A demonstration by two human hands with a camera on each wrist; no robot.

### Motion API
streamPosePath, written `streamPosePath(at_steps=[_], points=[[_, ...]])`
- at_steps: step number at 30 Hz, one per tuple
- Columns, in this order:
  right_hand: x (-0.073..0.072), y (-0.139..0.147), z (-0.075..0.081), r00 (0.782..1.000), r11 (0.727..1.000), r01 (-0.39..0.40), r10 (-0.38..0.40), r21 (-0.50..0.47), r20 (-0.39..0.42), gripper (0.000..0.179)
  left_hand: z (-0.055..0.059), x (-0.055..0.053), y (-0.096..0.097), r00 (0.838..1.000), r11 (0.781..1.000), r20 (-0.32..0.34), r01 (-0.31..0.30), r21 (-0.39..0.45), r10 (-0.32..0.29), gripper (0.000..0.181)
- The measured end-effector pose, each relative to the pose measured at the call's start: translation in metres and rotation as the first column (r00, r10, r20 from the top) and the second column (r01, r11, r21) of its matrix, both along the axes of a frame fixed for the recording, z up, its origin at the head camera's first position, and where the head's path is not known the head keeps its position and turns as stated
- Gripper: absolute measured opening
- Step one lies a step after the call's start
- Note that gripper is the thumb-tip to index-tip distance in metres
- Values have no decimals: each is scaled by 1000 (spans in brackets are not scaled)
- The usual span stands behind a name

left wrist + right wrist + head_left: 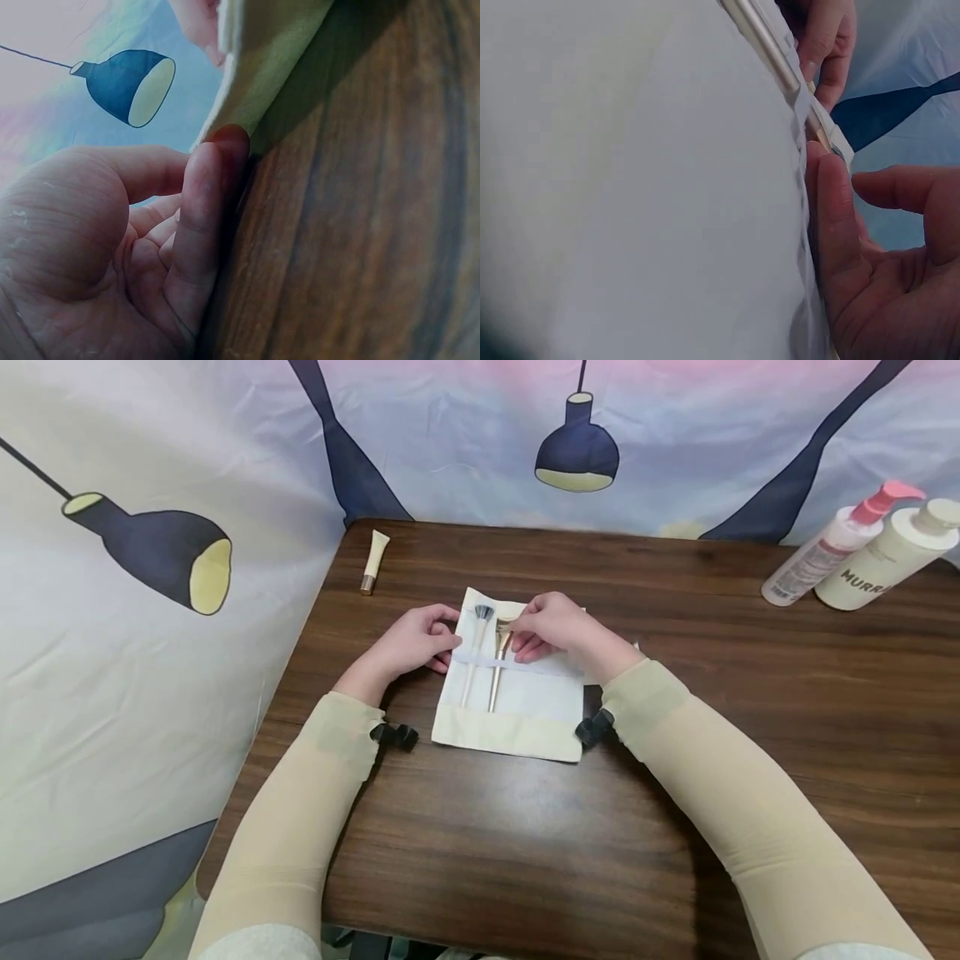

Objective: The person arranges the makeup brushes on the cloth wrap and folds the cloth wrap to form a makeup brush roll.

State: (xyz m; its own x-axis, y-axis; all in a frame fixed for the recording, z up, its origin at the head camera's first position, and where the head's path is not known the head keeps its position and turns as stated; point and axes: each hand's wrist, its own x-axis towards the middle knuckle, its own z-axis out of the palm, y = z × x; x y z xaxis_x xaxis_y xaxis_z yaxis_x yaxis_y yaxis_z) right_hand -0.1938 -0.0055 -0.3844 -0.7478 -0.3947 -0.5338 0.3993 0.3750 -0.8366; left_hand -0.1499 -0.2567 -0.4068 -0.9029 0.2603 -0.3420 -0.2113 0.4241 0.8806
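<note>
A cream cloth brush roll [517,733] lies spread on the wooden table, with white slots and a flap folded along its near edge. My left hand [422,642] pinches its left edge between thumb and finger; the left wrist view shows the cloth edge [247,90] at the fingertips. Inside lie a white-handled makeup brush [474,660] with dark bristles and a gold-handled makeup brush [497,672] beside it. My right hand [553,628] pinches the gold brush near its head, where the fingers partly cover it. In the right wrist view, the gold handle [761,41] passes under a white band.
A small cream tube [375,562] with a brown cap lies at the table's back left. At the back right stand a pink pump bottle [821,556] and a large cream bottle [885,564]. A printed cloth backdrop [465,460] hangs behind the table.
</note>
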Motion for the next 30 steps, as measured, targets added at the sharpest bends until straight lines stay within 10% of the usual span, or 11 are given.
streamPosePath(at_steps=[15,30], points=[[11,76,41,985,999,-5,-3,-45,-175,30,4,0,2,1000,1000,18,-15,-7,15,41],[26,148,39,974,996,78,-86,-45,-208,38,3,3,4,1000,1000,2,-23,-21,23,41]])
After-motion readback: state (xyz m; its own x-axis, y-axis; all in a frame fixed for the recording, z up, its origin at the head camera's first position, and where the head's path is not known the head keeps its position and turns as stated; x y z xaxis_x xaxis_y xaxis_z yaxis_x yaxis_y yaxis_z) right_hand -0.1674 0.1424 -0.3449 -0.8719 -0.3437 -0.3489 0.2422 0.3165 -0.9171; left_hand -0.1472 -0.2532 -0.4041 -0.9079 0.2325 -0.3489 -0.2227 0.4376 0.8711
